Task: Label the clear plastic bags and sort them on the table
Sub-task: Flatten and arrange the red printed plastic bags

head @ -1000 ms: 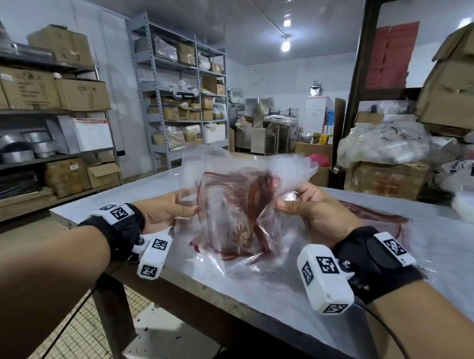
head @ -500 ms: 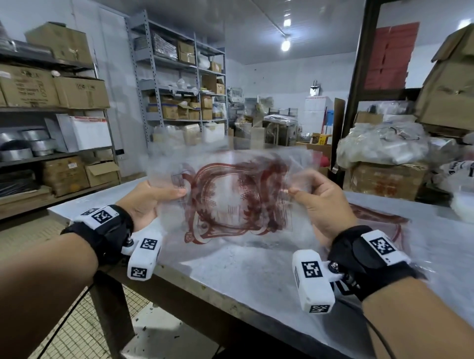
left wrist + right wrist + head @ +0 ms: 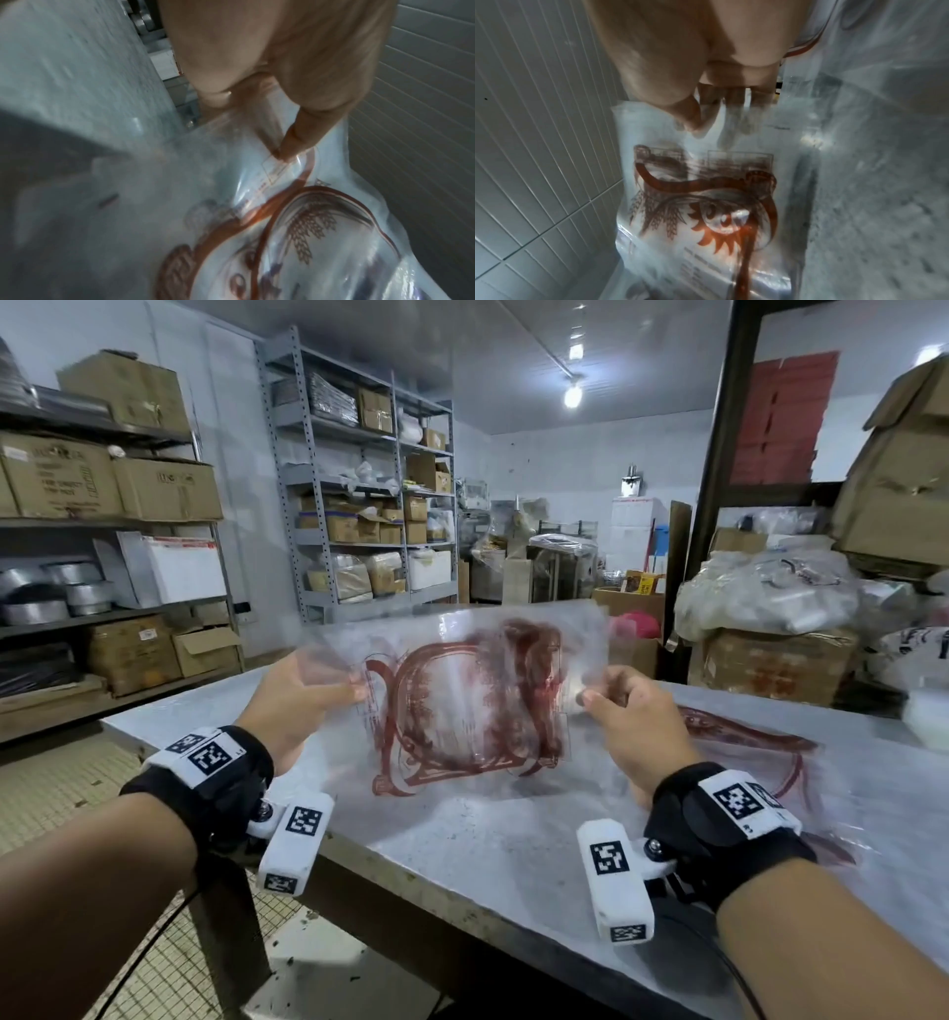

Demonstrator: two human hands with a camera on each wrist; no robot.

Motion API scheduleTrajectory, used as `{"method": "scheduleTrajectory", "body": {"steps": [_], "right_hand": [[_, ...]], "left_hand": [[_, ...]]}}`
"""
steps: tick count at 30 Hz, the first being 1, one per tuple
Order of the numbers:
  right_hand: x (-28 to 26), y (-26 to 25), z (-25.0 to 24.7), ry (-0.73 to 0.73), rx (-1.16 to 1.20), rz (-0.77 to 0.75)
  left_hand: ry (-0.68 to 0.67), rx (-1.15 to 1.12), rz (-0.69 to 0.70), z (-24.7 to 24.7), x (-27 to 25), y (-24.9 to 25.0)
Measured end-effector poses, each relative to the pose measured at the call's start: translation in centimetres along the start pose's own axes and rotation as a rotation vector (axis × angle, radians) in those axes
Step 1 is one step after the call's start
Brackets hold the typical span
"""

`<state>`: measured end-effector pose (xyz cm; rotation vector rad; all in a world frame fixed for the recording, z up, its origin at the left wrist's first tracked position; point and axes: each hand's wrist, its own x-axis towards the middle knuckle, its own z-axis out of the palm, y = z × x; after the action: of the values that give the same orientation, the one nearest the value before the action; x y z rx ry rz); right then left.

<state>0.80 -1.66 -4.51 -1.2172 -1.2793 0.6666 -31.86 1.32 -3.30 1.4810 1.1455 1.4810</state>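
Both hands hold a clear bag (image 3: 462, 695) with red print above the table (image 3: 462, 845). Left hand (image 3: 303, 706) pinches its 9 o'clock edge; right hand (image 3: 637, 721) pinches the 3 o'clock edge.

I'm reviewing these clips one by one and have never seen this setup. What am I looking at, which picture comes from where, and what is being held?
No machine here: a person works with bare hands, wearing black wrist straps carrying small white cameras. The wide picture comes from a head-worn camera; the two close, blurry ones look along each hand from its wrist. The left hand and right hand each pinch a side edge of a clear plastic bag with a red-brown wheat print, spreading it above the grey metal table. The left grip shows as a thumb on the film. Another clear printed bag lies flat on the table to the right.
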Motion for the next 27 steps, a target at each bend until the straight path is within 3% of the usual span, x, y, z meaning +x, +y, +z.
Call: {"method": "scheduleTrajectory", "body": {"steps": [3,7,13,17,23,27], "right_hand": [[-0.3,-0.6,-0.2,0.038,0.026,-0.033],[-0.3,-0.9,-0.3,0.049,0.076,-0.046],[-0.3,-0.4,0.3,-0.003,-0.117,0.019],[-0.2,-0.4,0.1,0.026,-0.115,-0.033],[-0.8,-0.6,0.4,-0.073,-0.125,0.086],[-0.8,-0.7,0.2,-0.049,-0.094,0.07]], "left_hand": [[0.104,0.004,0.065,0.6,-0.1,1.0],[0.117,-0.042,0.134,0.8,0.1,2.3],[0.007,0.107,0.01,0.6,0.2,0.6],[0.097,0.047,-0.011,0.8,-0.1,0.1],[0.127,0.048,-0.06,0.7,0.3,-1.1],[0.214,0.052,-0.061,1.8,-0.7,-0.3]]}}
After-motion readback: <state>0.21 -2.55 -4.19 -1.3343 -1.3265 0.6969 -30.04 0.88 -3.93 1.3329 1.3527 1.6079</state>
